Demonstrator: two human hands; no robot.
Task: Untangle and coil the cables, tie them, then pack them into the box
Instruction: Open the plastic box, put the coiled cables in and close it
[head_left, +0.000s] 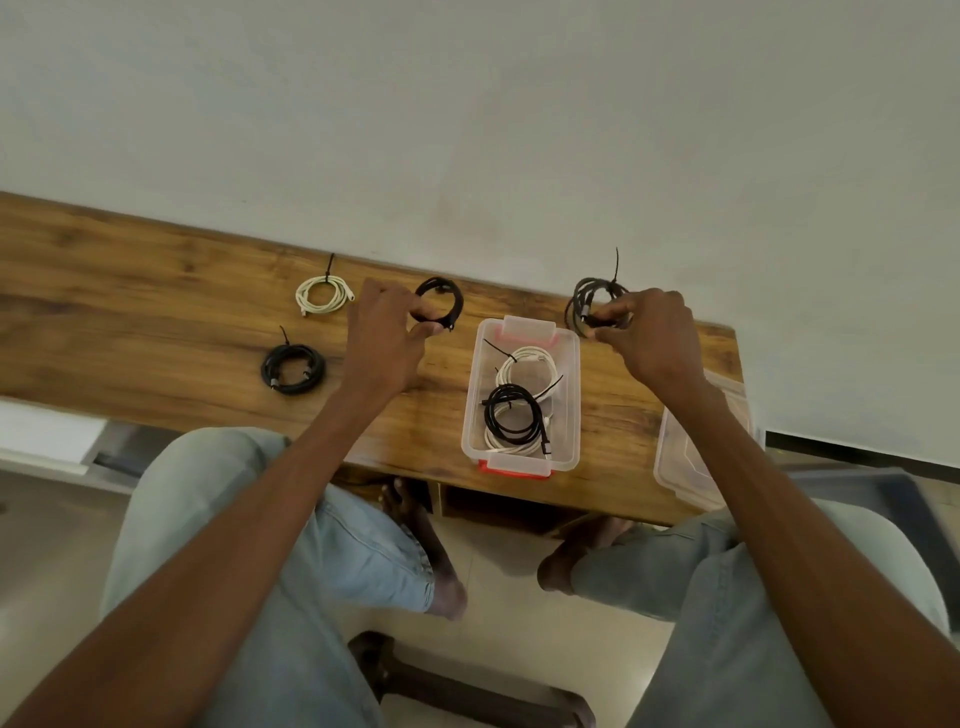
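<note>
Nearest on the table (156, 322), the clear box (521, 396) holds white and black tied coils. Left of it lies a black coil (292, 368). Farther back, the left hand (383, 332) pinches a small black coil (439, 303), and the right hand (652, 332) grips a dark coil (592, 304). A white coil (322, 295) lies by the wall (467, 104).

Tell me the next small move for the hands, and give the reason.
Probably carry the right hand over the clear box and drop its black coil in. That coil already has a tie sticking up, the box sits open just beside it with tied coils inside, and the left hand pinches another black coil, which could follow.
</note>
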